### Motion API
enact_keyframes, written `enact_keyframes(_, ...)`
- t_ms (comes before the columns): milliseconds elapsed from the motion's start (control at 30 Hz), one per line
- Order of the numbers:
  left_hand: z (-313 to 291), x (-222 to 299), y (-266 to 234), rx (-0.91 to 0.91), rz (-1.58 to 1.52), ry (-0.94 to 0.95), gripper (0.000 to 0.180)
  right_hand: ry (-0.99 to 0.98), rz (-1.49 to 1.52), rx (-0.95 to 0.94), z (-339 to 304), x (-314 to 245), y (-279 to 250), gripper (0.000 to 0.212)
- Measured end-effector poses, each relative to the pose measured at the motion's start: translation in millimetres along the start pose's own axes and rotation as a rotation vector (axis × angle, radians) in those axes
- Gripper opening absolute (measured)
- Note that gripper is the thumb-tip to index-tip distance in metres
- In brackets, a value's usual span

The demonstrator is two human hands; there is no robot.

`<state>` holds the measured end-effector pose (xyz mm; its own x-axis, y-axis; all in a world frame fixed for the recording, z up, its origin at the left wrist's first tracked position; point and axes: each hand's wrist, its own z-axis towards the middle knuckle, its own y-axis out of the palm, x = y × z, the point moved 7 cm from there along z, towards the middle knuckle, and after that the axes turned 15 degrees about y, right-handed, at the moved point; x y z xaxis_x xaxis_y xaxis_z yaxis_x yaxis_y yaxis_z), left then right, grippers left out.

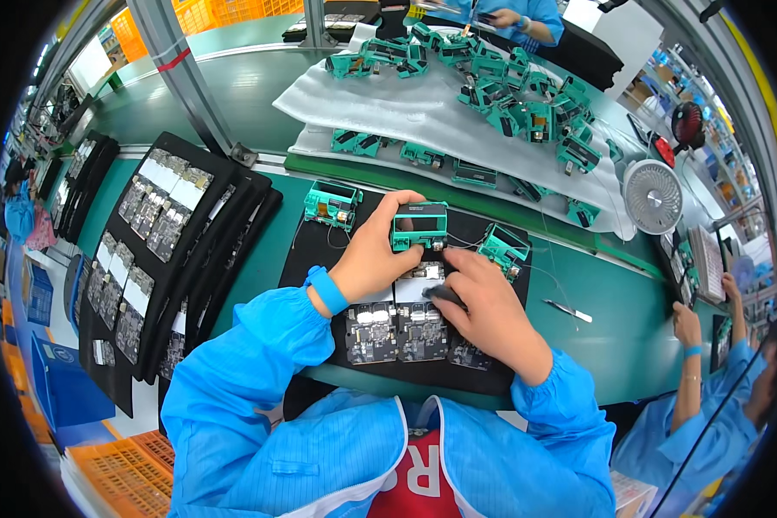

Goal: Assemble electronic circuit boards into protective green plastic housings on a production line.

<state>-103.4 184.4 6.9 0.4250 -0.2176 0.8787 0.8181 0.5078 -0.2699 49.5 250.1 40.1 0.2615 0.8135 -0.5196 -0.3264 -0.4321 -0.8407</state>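
Note:
My left hand is closed around a green plastic frame with a dark window, its thumb at the lower edge. My right hand is curled just below and to the right of that frame. A small dark piece shows at its thumb; whether it is held or worn, I cannot make out. Under both hands lies a black foam mat with several circuit boards in a row. Two more green frames lie on the mat's far side, one at the left and one at the right, with thin wires.
Tweezers lie on the green table right of the mat. Stacked black trays of circuit boards stand at the left. Beyond the mat, many green frames rest on white foam sheets. A white fan and co-workers' hands are at the right.

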Motion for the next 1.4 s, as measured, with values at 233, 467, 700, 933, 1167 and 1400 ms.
enact_keyframes(233,-5,-3,4,-0.011,0.067,0.045,0.069,-0.129,0.191,-0.181,-34,-16,18,0.025)
enact_keyframes(467,-4,2,7,-0.017,0.119,0.109,0.069,-0.107,0.198,-0.154,-36,-15,22,0.027)
enact_keyframes(700,-5,0,4,0.019,0.116,0.097,0.070,-0.086,0.192,-0.111,-35,-18,21,0.027)
enact_keyframes(933,-5,1,6,-0.034,0.068,0.022,0.070,-0.098,0.189,-0.099,-35,-17,21,0.026)
enact_keyframes(1167,-3,4,11,-0.076,0.163,0.115,0.071,-0.101,0.169,-0.098,-35,-18,20,0.027)
enact_keyframes(1400,-5,5,17,-0.129,0.225,0.102,0.076,-0.128,0.162,-0.095,-31,-21,15,0.024)
